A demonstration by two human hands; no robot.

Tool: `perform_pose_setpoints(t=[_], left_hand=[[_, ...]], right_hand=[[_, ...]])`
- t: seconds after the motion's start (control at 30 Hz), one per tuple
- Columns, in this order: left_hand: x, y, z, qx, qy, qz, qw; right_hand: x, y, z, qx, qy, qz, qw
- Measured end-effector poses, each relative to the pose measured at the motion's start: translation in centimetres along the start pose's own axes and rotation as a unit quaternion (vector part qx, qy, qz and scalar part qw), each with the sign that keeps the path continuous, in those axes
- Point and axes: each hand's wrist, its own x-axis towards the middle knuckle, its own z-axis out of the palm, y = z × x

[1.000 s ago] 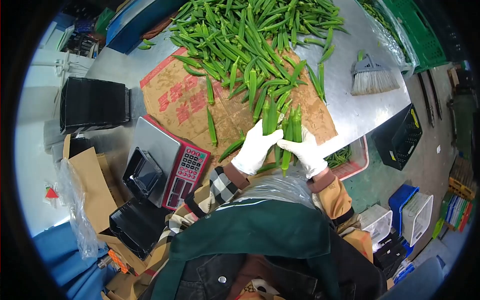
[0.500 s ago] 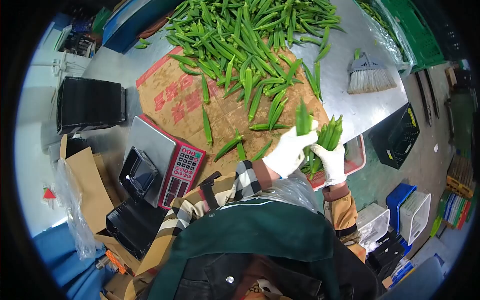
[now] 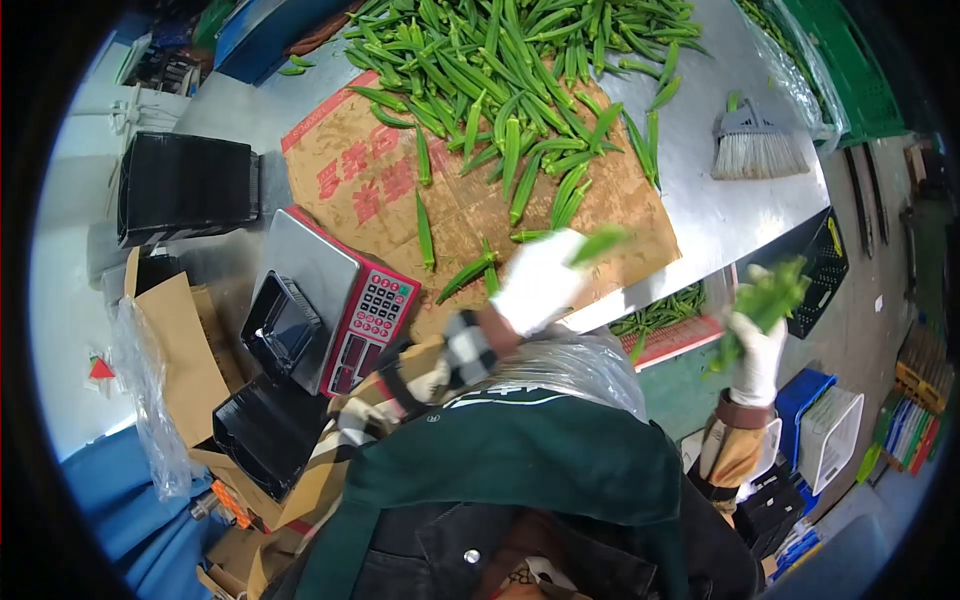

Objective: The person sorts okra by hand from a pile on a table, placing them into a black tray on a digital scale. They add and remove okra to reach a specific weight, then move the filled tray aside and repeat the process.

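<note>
My left hand, in a white glove and blurred, is closed on a green okra pod above the front of the brown cardboard. Out to the right, past the table's edge, my right hand, also gloved, grips a bunch of okra. A large okra pile covers the back of the cardboard, with loose pods in front of it. Between my hands, below the table's edge, a red crate holds more okra.
A red scale with a black tray stands at the left, near a black bin. A brush lies on the metal table at the right. Behind it is a green crate.
My right hand has moved right with its okra bunch, away from my left hand. My left hand has shifted slightly left. More of the red crate shows.
</note>
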Motion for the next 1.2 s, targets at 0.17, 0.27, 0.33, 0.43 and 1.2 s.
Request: perform_pose_setpoints(t=[0.17, 0.27, 0.33, 0.43, 1.2], left_hand=[[-3.3, -11.7, -4.3, 0.143, 0.134, -0.118, 0.973], [-5.6, -13.8, -2.4, 0.244, 0.175, -0.023, 0.954], [-5.7, -13.6, -1.9, 0.200, 0.180, -0.062, 0.961], [-5.2, -12.6, -2.0, 0.037, 0.195, -0.122, 0.973], [-8.5, -5.3, -7.4, -0.153, 0.225, -0.012, 0.962]], right_hand=[[-1.1, 6.1, 7.8, -0.003, -0.221, 0.113, 0.969], [-2.0, 9.9, 13.2, -0.239, -0.390, 0.006, 0.889], [-2.2, 13.5, 15.7, -0.335, -0.421, -0.226, 0.812], [-2.2, 15.6, 18.2, -0.474, -0.413, -0.339, 0.700], [-0.5, 6.9, 25.3, 0.182, -0.371, 0.265, 0.871]])
